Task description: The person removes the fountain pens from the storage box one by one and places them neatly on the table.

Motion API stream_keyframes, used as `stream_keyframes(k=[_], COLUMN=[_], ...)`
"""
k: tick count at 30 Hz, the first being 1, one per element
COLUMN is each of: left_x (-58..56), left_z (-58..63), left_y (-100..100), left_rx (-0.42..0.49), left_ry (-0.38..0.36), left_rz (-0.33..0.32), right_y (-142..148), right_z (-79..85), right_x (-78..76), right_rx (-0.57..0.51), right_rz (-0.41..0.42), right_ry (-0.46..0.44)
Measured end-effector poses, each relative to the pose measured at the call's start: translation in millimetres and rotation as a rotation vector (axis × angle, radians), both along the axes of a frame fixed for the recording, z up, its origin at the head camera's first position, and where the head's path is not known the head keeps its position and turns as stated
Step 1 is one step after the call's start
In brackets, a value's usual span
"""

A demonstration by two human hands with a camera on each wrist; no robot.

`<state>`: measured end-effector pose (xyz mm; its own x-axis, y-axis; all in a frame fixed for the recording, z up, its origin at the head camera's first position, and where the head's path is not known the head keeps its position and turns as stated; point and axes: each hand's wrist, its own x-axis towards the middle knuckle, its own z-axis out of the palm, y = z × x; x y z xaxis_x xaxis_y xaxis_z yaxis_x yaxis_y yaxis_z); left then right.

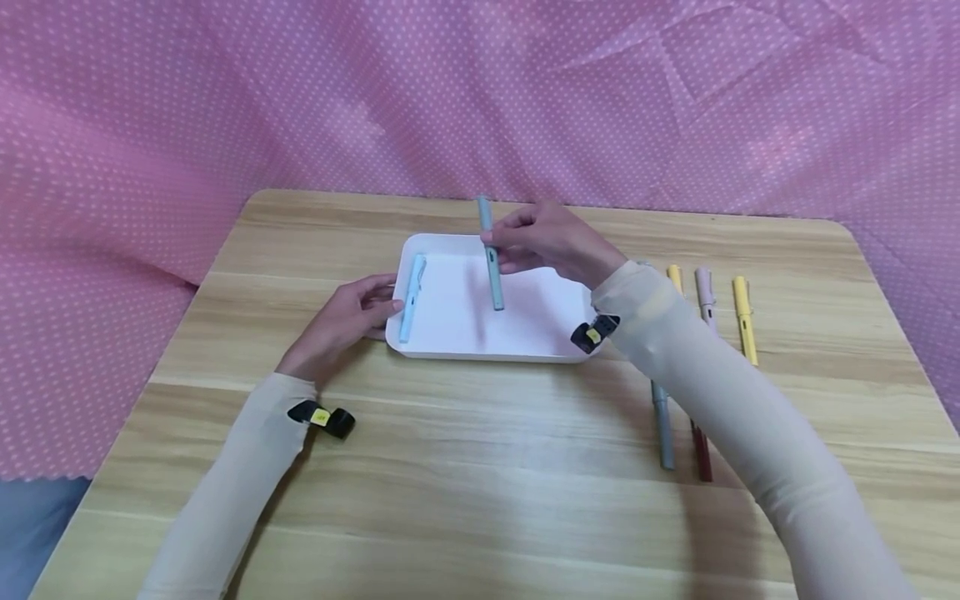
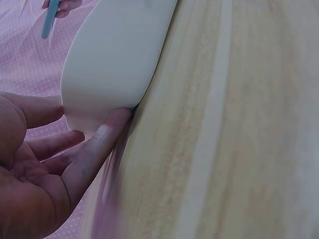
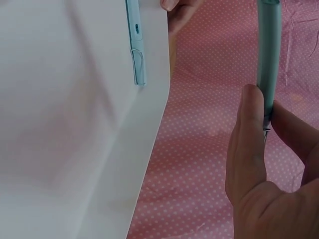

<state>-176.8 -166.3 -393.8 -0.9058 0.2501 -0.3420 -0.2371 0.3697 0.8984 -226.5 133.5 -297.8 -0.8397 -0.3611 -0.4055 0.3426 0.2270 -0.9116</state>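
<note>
In the head view my right hand (image 1: pixel 551 242) pinches a grey-green capped pen (image 1: pixel 494 279) between thumb and fingers, tilted above the white tray (image 1: pixel 450 353). The right wrist view shows that pen (image 3: pixel 269 50) between the thumb and fingers. A light blue pen (image 1: pixel 412 300) with a wire clip lies in the tray along its left side. My left hand (image 1: pixel 348 317) holds the tray's left end, its thumb at the rim. Seen from the left wrist, fingers of the left hand (image 2: pixel 65 164) touch the tray's outer wall (image 2: pixel 109 64), one of them low by the table.
Right of the tray lie several pens, partly hidden under my right forearm: a yellow pen (image 1: pixel 744 321), a lilac pen (image 1: pixel 705 296), a dark red pen (image 1: pixel 702 454) and a grey pen (image 1: pixel 663 429). Pink dotted cloth (image 1: pixel 480 100) hangs behind the wooden table (image 1: pixel 450 500).
</note>
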Motion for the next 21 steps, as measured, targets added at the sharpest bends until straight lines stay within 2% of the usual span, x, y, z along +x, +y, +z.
stream_keyframes(k=[7,21], left_x=[0.7,-1.2], left_z=[1.9,-0.9], left_y=[-0.8,0.3], left_rx=[-0.017,0.005], left_ry=[0.008,0.021], left_rz=[-0.003,-0.009], right_y=[16.1,51.1], right_z=[3.7,12.0], right_x=[6.7,18.6], right_rx=[-0.051,-0.016], right_rz=[-0.006,-0.058], right_ry=[0.010,0.033])
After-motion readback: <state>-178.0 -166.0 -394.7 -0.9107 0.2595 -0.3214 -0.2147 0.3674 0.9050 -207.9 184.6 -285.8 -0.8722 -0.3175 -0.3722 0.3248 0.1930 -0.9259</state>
